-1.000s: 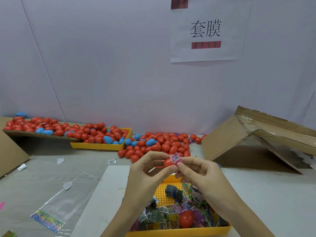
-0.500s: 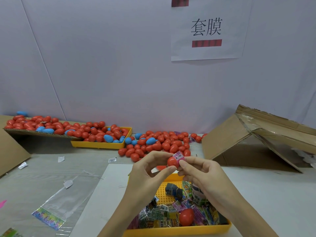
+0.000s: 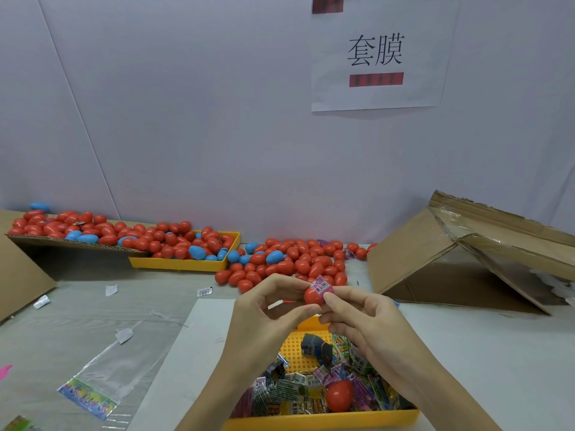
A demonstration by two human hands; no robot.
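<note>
Above the yellow tray, both hands pinch a red egg.

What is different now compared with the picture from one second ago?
Hardly anything. The left hand and the right hand still pinch the egg with its pink label above the tray. The egg has drifted only slightly to the right. Nothing was taken hold of or let go. The egg pile and the box lie as before.
</note>
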